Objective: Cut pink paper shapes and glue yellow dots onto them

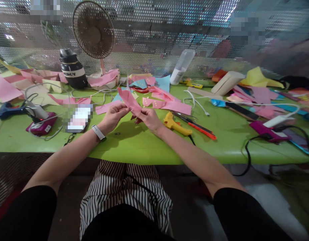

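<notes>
Two hands, one pink piece (128,99): left hand (114,117) pinches its lower left, right hand (149,119) its lower right, fingertips clamped on it and close together. Piece is above the green table (134,152), rising up-left from the grip.

Counts: two glue guns, yellow glue gun (178,125) just right of the right hand, blue glue gun (10,110) far left. Two magenta power blocks, left block (44,125) and right block (268,131), well out on either side. One fan (93,30) and one black flask (74,70), beyond the grip to the left. One clear-topped bottle (182,67), beyond to the right. One phone (79,117) left of the left hand. Loose pink paper: too overlapped to count.

Edges: table's near edge runs below the grip; bare green between them, forearms crossing on both sides. Paper scraps (167,104) crowd the far side; yellow glue gun limits room rightward.

Unclear: dark bit under the fingers, unidentifiable; phone screen pixelated; flask label partly readable; tools right of the yellow glue gun overlap; far-right items blurred.
</notes>
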Action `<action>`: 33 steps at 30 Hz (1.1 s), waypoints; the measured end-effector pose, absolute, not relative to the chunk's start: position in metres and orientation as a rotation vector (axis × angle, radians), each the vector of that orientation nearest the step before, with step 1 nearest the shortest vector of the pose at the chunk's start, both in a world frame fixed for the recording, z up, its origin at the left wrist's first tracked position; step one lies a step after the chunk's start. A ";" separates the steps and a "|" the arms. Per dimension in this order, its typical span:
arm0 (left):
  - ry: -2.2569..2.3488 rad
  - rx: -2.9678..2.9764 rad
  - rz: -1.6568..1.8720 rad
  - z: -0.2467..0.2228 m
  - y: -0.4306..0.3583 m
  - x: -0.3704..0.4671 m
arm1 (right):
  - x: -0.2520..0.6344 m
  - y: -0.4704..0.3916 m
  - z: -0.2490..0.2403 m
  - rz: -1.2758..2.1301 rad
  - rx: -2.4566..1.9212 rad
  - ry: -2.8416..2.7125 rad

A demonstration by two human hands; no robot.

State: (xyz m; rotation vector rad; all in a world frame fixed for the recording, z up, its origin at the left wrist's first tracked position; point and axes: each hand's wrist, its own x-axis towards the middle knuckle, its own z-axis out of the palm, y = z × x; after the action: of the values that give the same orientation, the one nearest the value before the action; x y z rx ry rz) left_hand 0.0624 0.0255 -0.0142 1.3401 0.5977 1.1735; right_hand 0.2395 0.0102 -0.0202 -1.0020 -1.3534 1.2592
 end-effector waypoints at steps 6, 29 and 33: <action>0.635 1.196 1.162 -0.015 0.025 0.063 | 0.239 0.013 -0.024 1.246 -0.950 -1.375; 0.680 1.148 1.179 -0.020 0.029 0.063 | 0.236 0.006 -0.019 1.399 -0.945 -1.333; 0.678 1.135 1.163 -0.019 0.028 0.061 | 0.236 0.004 -0.018 1.429 -0.920 -1.316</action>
State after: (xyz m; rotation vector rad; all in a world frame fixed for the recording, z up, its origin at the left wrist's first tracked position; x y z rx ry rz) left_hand 0.0613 0.0282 -0.0195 1.1349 0.6782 1.1635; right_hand 0.2359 0.0041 -0.0182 -0.9204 -1.3161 1.4287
